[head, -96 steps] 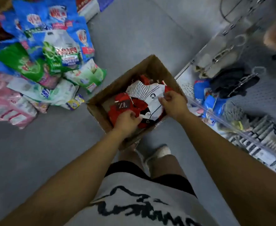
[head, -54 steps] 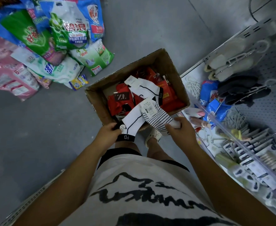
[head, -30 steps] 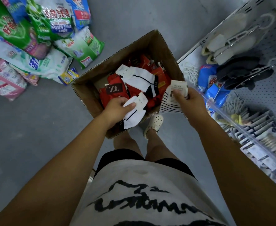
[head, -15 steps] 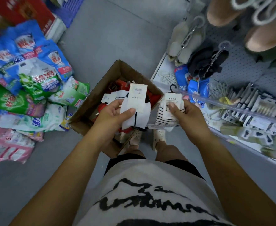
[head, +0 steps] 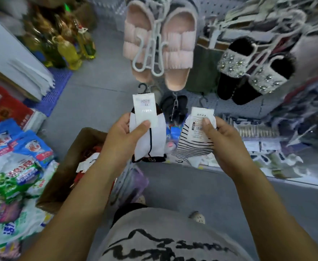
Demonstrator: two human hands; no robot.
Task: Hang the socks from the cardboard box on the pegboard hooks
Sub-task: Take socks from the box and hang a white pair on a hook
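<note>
Your left grip (head: 122, 136) pinches the white sock (head: 154, 144), right grip (head: 226, 140) the striped sock (head: 190, 146), both facing the pegboard (head: 239, 107).

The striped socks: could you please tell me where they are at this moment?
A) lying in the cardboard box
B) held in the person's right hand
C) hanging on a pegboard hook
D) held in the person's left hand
B: the right hand grips the striped socks, its thumb pressed on their paper label, while the left hand holds the white socks.
</note>
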